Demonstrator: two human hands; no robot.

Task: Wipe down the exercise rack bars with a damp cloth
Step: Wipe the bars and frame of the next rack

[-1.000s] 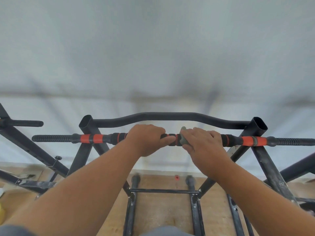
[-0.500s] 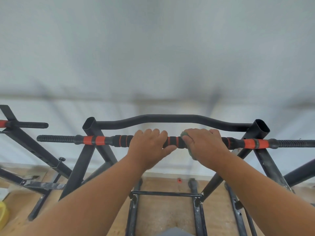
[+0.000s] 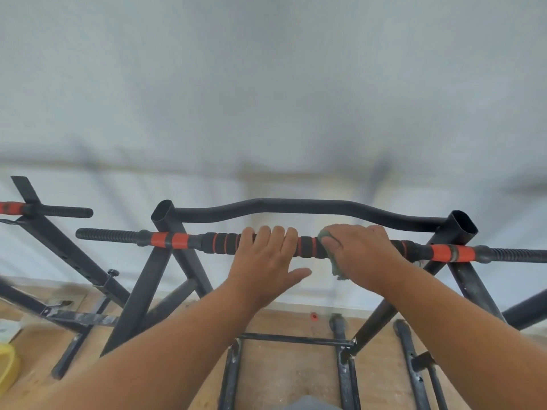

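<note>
A black exercise rack stands before me, with a straight pull-up bar [image 3: 183,240] wrapped in orange and black grips running left to right. My left hand [image 3: 266,258] hangs over the bar near its middle, fingers hooked over the top and thumb out to the right below it. My right hand [image 3: 359,255] grips a grey-green damp cloth [image 3: 333,263] wrapped around the bar just to the right. Most of the cloth is hidden under that hand; one end hangs below.
A curved black bar [image 3: 296,207] spans the two uprights behind the straight one. A second rack [image 3: 59,247] stands at the left. Base rails [image 3: 344,374] lie on the wooden floor below. A yellow object [image 3: 7,365] sits at the lower left edge. A white wall is behind.
My right hand with the cloth has slid a little right along the bar. My left hand has loosened from a closed grip, the thumb now off the bar. The view has shifted right.
</note>
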